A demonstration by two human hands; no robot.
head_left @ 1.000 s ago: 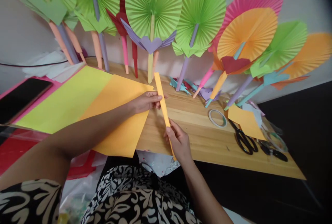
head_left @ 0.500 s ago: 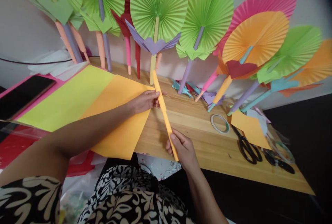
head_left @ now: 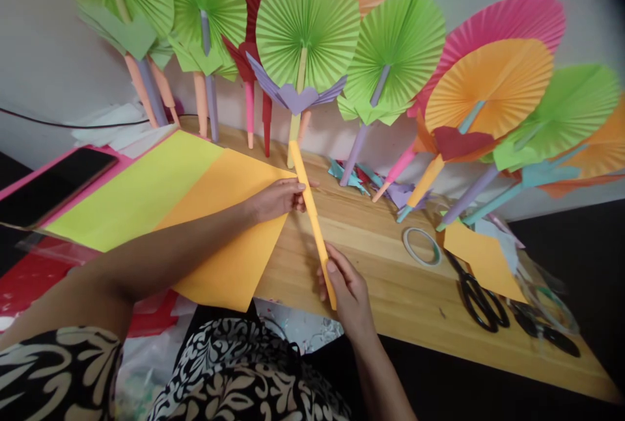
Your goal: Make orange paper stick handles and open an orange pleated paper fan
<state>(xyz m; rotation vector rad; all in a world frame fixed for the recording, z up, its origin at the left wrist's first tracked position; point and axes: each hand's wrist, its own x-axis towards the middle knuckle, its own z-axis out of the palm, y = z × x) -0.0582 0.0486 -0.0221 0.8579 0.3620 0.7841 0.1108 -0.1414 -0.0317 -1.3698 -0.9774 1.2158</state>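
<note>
A rolled orange paper tube (head_left: 315, 220) is held tilted over the table between both hands, its upper end pointing away from me. My left hand (head_left: 279, 200) pinches it near the upper part. Around its lower end my right hand (head_left: 346, 287) is closed, thumb on top. About midway along the tube there is a small step, where the upper part looks thicker. Under my left forearm lie orange paper sheets (head_left: 234, 232), with a yellow-green sheet (head_left: 127, 193) beside them. Just beyond the tube's tip stands a green pleated paper fan (head_left: 307, 24) with a purple heart piece (head_left: 297, 99).
Several other paper fans (head_left: 390, 50) lean along the wall. A tape roll (head_left: 422, 246), black-handled scissors (head_left: 481, 300) and an orange paper piece (head_left: 483, 258) lie on the right of the wooden table (head_left: 390, 297). At the left rests a black phone (head_left: 56, 183).
The view has shifted slightly, so the fans and table sit lower in the picture. Both hands keep their hold on the orange tube, with little other movement.
</note>
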